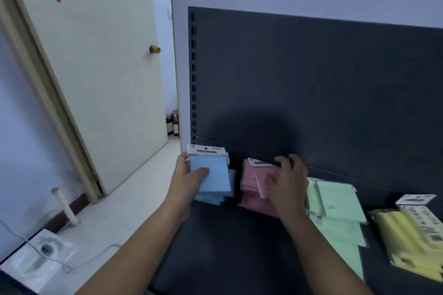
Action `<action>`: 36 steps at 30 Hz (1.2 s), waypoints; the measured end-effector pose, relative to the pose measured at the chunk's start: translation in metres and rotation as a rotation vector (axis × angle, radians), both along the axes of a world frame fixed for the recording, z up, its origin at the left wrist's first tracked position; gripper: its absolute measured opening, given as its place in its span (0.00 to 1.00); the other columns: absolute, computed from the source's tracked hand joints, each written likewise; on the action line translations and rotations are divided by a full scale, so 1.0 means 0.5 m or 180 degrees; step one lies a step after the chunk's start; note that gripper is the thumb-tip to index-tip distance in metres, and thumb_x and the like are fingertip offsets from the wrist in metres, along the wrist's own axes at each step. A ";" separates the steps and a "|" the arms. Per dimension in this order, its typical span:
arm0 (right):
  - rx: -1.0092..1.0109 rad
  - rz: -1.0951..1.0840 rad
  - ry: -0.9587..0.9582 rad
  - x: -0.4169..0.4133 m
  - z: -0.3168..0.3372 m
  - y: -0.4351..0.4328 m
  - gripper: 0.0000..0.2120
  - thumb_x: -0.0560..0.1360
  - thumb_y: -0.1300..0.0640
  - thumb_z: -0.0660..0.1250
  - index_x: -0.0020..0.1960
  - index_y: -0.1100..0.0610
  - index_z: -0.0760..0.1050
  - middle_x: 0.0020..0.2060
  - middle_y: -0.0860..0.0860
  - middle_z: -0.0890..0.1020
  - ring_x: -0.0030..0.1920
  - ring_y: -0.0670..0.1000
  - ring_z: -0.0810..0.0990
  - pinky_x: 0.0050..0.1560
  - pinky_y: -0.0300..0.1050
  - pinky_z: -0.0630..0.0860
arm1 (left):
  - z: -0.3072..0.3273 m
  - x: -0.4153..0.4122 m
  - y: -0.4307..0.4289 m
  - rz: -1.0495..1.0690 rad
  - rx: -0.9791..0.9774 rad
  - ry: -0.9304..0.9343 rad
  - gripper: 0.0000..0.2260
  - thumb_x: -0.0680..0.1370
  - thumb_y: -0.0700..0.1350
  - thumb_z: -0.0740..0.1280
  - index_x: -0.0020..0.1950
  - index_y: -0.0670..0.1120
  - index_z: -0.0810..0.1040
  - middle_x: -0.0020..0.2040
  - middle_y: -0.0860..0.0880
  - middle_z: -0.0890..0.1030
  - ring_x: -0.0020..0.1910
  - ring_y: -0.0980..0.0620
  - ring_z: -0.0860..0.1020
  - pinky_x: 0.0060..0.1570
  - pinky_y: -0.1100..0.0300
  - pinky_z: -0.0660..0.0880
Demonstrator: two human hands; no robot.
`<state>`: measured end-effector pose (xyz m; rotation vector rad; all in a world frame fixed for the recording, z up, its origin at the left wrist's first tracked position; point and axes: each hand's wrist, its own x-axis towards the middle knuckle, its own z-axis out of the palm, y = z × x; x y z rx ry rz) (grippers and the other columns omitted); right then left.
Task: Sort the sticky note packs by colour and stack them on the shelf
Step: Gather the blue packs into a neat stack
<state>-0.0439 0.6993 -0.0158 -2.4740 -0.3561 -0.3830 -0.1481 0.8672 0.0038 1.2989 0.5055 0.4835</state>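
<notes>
Plainly the left hand (191,176) pinches the top blue pack (213,177): its thumb lies flat on the blue face, its fingers are hidden behind, and the white header card points to twelve o'clock. That pack sits on the blue stack (217,199), whose lower packs fan out toward five o'clock. Just beside it, at three o'clock, the right hand (287,185) curls its fingers over the far edge of the pink stack (250,190), with the thumb on the pink face. Blur there makes it hard to say whether it clasps one pack or several. Further toward three o'clock lies the green stack (340,206), sprawled down toward six o'clock. Beyond that, at about four o'clock, the yellow stack (405,239) is loosely heaped. All four colours rest on the dark shelf (227,251), near its back panel (311,79).

The step in hand looks like squaring the blue and pink piles. To do it well, set the blue pack down with its header over those beneath. Then press the pile's sides from nine and three o'clock until the fanned corners draw in. Keep the hold on the pink packs light, since wrapped packs are likely to slide over each other. Nudge each pile toward twelve o'clock so it sits close against the panel, leaving a clear gap between colours. Green and yellow need the same tidying afterwards
</notes>
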 end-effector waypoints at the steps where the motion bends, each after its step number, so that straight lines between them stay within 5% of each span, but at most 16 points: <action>1: 0.0007 -0.0009 0.0023 -0.003 -0.001 0.010 0.20 0.72 0.63 0.65 0.64 0.58 0.72 0.68 0.57 0.66 0.67 0.58 0.64 0.65 0.51 0.63 | -0.001 0.009 0.017 -0.0091 0.0140 -0.0015 0.16 0.76 0.34 0.63 0.56 0.54 0.69 0.55 0.48 0.78 0.49 0.48 0.78 0.42 0.57 0.76; 5: 0.0266 0.0003 -0.0036 -0.024 -0.006 0.030 0.17 0.73 0.64 0.65 0.61 0.58 0.74 0.63 0.55 0.70 0.64 0.56 0.67 0.65 0.47 0.61 | -0.011 0.053 0.060 -0.0285 0.0535 0.0123 0.20 0.76 0.36 0.63 0.58 0.59 0.64 0.59 0.51 0.76 0.53 0.51 0.77 0.45 0.58 0.75; 7: 0.0402 0.0046 -0.0157 -0.040 -0.007 0.028 0.15 0.73 0.64 0.64 0.60 0.57 0.75 0.61 0.53 0.71 0.63 0.54 0.68 0.64 0.46 0.61 | -0.018 0.072 0.075 -0.0172 0.0888 0.0289 0.23 0.76 0.36 0.64 0.64 0.55 0.63 0.59 0.49 0.75 0.51 0.51 0.77 0.44 0.58 0.76; 11: 0.0659 0.0199 -0.0427 -0.076 -0.018 0.017 0.12 0.73 0.67 0.63 0.55 0.58 0.77 0.57 0.51 0.74 0.59 0.51 0.70 0.62 0.40 0.62 | -0.045 0.087 0.086 0.0205 0.2077 0.0895 0.24 0.73 0.42 0.70 0.67 0.44 0.66 0.59 0.45 0.75 0.59 0.42 0.71 0.58 0.45 0.72; 16: 0.0929 0.1053 -0.0752 -0.117 -0.004 0.033 0.12 0.74 0.63 0.58 0.51 0.60 0.78 0.50 0.48 0.77 0.53 0.45 0.73 0.58 0.28 0.64 | -0.063 0.080 0.077 0.0424 0.1798 0.1075 0.13 0.76 0.48 0.67 0.56 0.43 0.72 0.54 0.45 0.75 0.57 0.41 0.73 0.57 0.45 0.72; 20: 0.0965 0.1814 0.0383 -0.140 -0.011 0.068 0.16 0.77 0.63 0.60 0.63 0.55 0.73 0.57 0.47 0.77 0.58 0.41 0.73 0.62 0.35 0.69 | -0.074 0.062 0.075 0.0610 0.1681 0.0973 0.11 0.78 0.49 0.63 0.53 0.43 0.77 0.53 0.44 0.79 0.53 0.43 0.77 0.54 0.45 0.74; 24: 0.1159 0.1522 0.1182 -0.142 -0.024 0.096 0.21 0.77 0.61 0.62 0.69 0.55 0.66 0.65 0.47 0.71 0.64 0.44 0.69 0.66 0.37 0.65 | -0.086 0.043 0.068 0.0572 0.1782 0.1080 0.10 0.78 0.49 0.63 0.52 0.45 0.80 0.54 0.43 0.79 0.54 0.43 0.76 0.56 0.45 0.74; 28: 0.1850 0.1312 0.1832 -0.139 -0.009 0.121 0.21 0.76 0.62 0.62 0.66 0.49 0.67 0.60 0.46 0.75 0.59 0.44 0.74 0.60 0.41 0.71 | -0.085 0.033 0.064 0.0423 0.1914 0.1041 0.13 0.79 0.49 0.62 0.58 0.44 0.80 0.57 0.42 0.77 0.57 0.43 0.75 0.57 0.45 0.73; 31: 0.2245 0.1057 0.2050 -0.128 0.004 0.141 0.19 0.75 0.62 0.61 0.64 0.50 0.70 0.55 0.47 0.78 0.55 0.46 0.76 0.53 0.42 0.74 | -0.080 0.032 0.066 0.0303 0.1998 0.0962 0.14 0.78 0.49 0.63 0.61 0.45 0.78 0.58 0.43 0.77 0.58 0.43 0.74 0.57 0.42 0.73; 36: 0.2660 0.0476 0.1879 -0.130 -0.001 0.180 0.20 0.74 0.65 0.60 0.65 0.54 0.71 0.57 0.51 0.79 0.56 0.50 0.77 0.56 0.45 0.74 | -0.070 0.021 0.073 -0.0047 0.1648 0.0603 0.14 0.76 0.48 0.67 0.60 0.46 0.78 0.57 0.48 0.76 0.56 0.51 0.74 0.59 0.50 0.73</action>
